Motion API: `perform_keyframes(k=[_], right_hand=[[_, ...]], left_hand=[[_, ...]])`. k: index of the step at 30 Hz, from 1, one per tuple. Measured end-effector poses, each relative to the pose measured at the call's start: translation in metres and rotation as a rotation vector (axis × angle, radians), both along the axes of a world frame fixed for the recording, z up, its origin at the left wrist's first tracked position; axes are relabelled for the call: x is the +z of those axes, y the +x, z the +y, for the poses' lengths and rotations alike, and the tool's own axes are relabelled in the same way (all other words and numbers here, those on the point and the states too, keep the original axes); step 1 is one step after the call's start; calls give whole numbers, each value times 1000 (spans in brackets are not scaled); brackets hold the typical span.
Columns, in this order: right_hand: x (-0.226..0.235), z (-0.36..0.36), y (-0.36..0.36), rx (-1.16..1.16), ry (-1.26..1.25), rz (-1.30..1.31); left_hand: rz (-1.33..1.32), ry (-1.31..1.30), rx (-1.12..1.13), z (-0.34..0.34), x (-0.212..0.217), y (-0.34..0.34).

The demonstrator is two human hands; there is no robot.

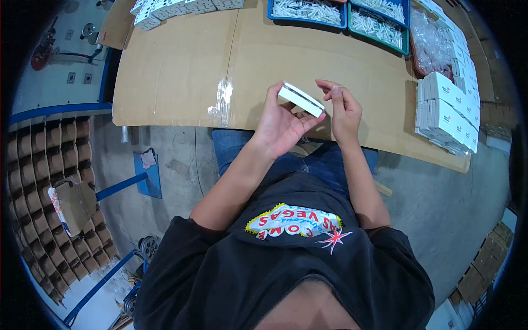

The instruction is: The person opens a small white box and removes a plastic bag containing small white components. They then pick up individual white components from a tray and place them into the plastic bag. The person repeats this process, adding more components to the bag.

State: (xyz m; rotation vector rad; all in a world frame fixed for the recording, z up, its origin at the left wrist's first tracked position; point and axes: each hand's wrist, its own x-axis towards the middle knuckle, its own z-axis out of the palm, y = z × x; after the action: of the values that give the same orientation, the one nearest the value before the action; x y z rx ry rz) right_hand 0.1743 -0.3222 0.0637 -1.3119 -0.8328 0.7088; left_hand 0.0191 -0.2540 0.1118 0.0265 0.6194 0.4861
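A slim white box (301, 99) with a dark line along its side is tilted in my left hand (279, 124), gripped between the thumb and fingers over the table's near edge. Just right of the box is my right hand (345, 114), raised and apart from it. Its index finger reaches toward the box and the other fingers are partly bent; I see nothing held in them. Beneath both hands lies the cardboard-covered table top (181, 71).
Stacked white boxes (448, 113) stand at the table's right edge, more white boxes (170, 8) at the far left. Small white pieces fill a blue tray (308, 22) and a green tray (379, 46) at the back. Clear plastic bags (432, 36) lie beside them. A cardboard divider crate (41, 198) is at left.
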Motion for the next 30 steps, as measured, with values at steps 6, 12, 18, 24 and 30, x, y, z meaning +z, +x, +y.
perform_keyframes(k=[6,12,18,24,30], right_hand=[[2,-1,3,10,-49,-25],[-1,-2,3,7,-76,-17],[3,-2,2,7,-77,-6],[3,-1,1,12,-75,9],[-2,-2,4,50,-75,38]], left_hand=[[-68,-74,-19,1,-9,-3],[-34,-86,-2,2,-6,-3],[-46,-69,-66,2,-7,-5],[-53,-62,-77,2,-9,-4],[-121,154,-69,0,-8,-4]])
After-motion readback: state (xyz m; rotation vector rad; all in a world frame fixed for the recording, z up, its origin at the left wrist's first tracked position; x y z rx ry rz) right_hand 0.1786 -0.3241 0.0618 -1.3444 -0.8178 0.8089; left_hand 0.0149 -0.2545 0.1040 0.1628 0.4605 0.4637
